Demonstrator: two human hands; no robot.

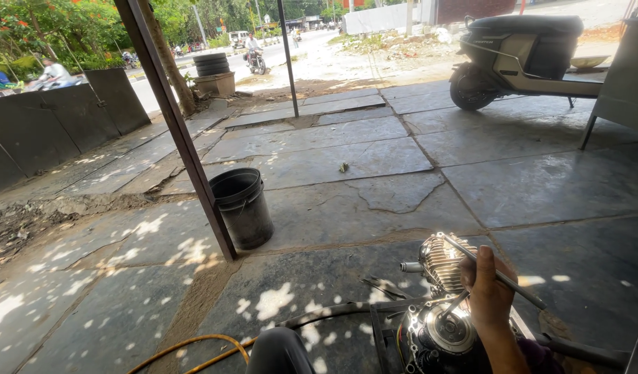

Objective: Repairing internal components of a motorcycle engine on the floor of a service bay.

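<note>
My right hand [490, 294] is closed around a thin metal rod [519, 291] that slants from the upper left to the lower right. The rod's far end rests at the top of a finned chrome cylinder [440, 262] of a motorcycle engine [436, 332]. The engine sits on a dark metal frame [378, 332] at the bottom of the view, just beyond my knee [277, 353]. The hand hides part of the engine's round polished side cover. My left hand is out of sight.
A black bucket [243, 208] stands beside a slanted metal post [177, 125] on the stone-slab floor [374, 194]. An orange hose [194, 344] curls at the lower left. A parked scooter [519, 55] and a metal stand [620, 83] are at the far right. Beyond lies a road with riders.
</note>
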